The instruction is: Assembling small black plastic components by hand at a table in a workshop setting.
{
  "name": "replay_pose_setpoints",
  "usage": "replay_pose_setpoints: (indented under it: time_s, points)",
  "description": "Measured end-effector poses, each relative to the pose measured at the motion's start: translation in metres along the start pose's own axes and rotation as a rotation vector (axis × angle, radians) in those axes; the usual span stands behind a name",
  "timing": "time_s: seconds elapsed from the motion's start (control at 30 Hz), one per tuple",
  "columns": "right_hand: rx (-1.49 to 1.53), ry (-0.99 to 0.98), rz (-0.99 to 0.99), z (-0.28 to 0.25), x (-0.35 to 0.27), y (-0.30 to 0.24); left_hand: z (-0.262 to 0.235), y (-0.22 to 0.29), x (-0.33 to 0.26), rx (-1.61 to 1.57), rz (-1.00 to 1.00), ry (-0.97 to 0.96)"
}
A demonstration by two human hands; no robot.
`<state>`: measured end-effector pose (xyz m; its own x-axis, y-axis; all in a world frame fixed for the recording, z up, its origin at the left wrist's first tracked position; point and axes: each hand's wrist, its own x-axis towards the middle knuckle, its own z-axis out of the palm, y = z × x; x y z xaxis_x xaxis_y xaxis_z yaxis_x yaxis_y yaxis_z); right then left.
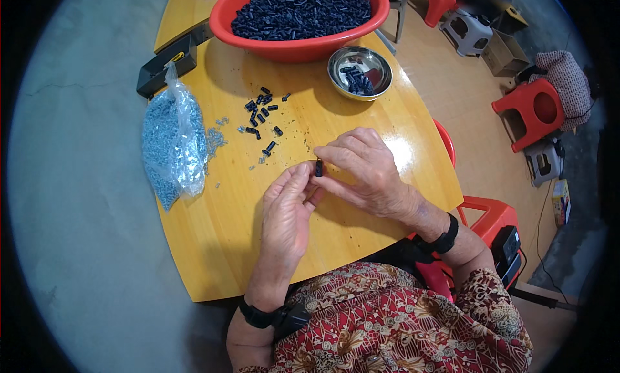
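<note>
A small black plastic part (319,169) is pinched between my two hands above the table. My left hand (284,211) grips it from the left, thumb and fingertips together. From the right, the thumb and index finger of my right hand (368,173) close on its ends; whether they also hold a smaller piece cannot be made out. Just beyond my hands, several similar black parts (260,118) lie loose on the yellow table (226,244). Tiny shiny metallic pieces (215,140) are scattered to their left. A steel bowl (381,92) at the far right contains more black parts.
At the back stands a large red basin (290,50) heaped with black parts. A clear plastic bag (187,147) of small blue-silver pieces sits along the left edge, near a dark tray (174,63). Red stools (539,108) and a cardboard box (507,53) are off to the right.
</note>
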<state>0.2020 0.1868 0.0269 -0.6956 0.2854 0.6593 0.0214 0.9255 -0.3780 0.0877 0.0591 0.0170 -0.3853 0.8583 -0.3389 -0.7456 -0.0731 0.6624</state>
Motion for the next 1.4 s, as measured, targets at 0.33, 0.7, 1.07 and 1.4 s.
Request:
replay_pose_setpoints:
  time_s: [0.33, 0.7, 1.07, 1.4]
  points:
    - [0.11, 0.037, 0.046, 0.006, -0.004, -0.001, 0.002, 0.006, -0.003, 0.172, 0.051, -0.048]
    - [-0.046, -0.034, -0.063, -0.004, 0.004, 0.003, -0.002, 0.008, -0.002, 0.369, 0.106, -0.009]
    - [-0.016, -0.041, -0.049, -0.005, 0.003, 0.002, -0.005, 0.013, -0.002, 0.398, 0.063, -0.099]
    - [-0.06, -0.094, -0.137, -0.005, 0.004, 0.007, 0.002, 0.012, -0.006, 0.479, 0.121, -0.112]
